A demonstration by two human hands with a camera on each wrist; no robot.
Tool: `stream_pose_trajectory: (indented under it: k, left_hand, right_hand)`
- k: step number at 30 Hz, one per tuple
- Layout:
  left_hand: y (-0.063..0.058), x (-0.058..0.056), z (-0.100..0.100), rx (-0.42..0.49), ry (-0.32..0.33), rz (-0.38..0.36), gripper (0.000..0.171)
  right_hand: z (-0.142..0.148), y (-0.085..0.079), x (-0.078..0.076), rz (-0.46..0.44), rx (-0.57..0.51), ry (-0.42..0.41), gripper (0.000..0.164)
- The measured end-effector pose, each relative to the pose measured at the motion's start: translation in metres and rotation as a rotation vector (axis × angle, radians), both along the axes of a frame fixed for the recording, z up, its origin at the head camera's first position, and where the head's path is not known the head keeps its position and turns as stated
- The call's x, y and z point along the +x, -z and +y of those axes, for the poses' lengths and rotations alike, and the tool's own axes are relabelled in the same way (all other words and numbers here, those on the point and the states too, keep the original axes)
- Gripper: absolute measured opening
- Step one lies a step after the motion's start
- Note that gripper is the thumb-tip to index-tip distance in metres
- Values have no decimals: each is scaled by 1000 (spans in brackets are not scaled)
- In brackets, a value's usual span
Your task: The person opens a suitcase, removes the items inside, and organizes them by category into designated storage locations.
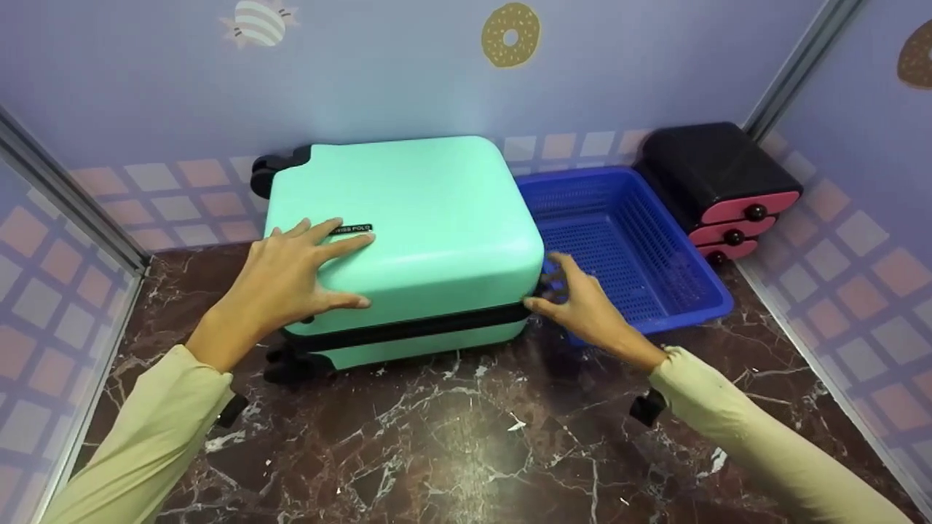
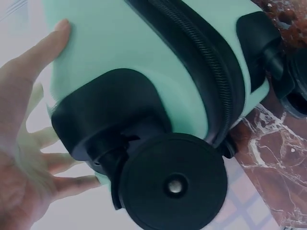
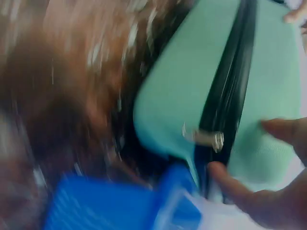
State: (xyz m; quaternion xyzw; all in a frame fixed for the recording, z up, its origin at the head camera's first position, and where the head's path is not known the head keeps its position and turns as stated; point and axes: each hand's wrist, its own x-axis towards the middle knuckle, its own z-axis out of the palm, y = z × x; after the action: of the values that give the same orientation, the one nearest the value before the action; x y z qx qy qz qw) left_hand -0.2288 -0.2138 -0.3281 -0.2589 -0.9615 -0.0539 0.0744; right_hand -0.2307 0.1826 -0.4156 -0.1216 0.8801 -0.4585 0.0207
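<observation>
A mint-green hard-shell suitcase (image 1: 415, 196) lies flat on the floor, a black zipper band (image 1: 415, 327) running round its side. Spread across its upper face near the small name plate (image 1: 357, 228) is my left hand (image 1: 280, 273), its fingers straight and its thumb toward the front edge. The left wrist view has black caster wheels (image 2: 175, 184) close to that hand. At the suitcase's right front corner, my right hand (image 1: 582, 302) has its thumb and fingers apart, the thumb tip right at the zipper band. A metallic zipper pull (image 3: 204, 139) shows near those fingertips, blurred.
A blue plastic basket (image 1: 677, 316) stands directly right of the suitcase, behind my right hand. Beyond it, a black drawer unit with pink fronts (image 1: 721, 164) sits against the corner. Printed panels (image 1: 408, 73) close in the back and both sides above the dark marble-patterned floor (image 1: 437, 437).
</observation>
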Motion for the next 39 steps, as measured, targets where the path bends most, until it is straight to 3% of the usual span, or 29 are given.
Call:
stream_pose_trajectory:
  k: [4,7,11,13,18,24,28,32,35,39]
  left_hand:
    - [-1,-1,-1,0,-3,1,86]
    - [-2,-2,-1,6,-9,-20,87]
    - [-2,-1,-2,-1,-11,-25,87]
    - [-2,0,-3,-11,-10,-17,87]
    - [-1,1,-3,-15,2,-8,85]
    - [-3,0,2,-16,12,-43,84]
    - [-11,-13,19,17,7,-181,80]
    - [-18,-28,34,30,-18,-304,85]
    - [-22,-30,39,-3,-29,-343,89]
    - [-22,-29,40,-10,-17,-348,92]
  right_hand:
    - [-1,11,8,-141,10,47,54]
    - [-6,20,9,-196,-90,63,38]
    - [-13,30,11,-166,-190,71,16]
    - [-14,34,13,-85,-147,56,11]
    - [-12,38,15,169,113,6,12]
    - [-8,33,17,76,65,-56,14]
    - [-6,30,17,82,90,-63,12]
    - [-4,30,17,7,58,-74,15]
    - [-3,31,18,-22,46,-83,15]
    - [-2,32,19,12,57,-85,13]
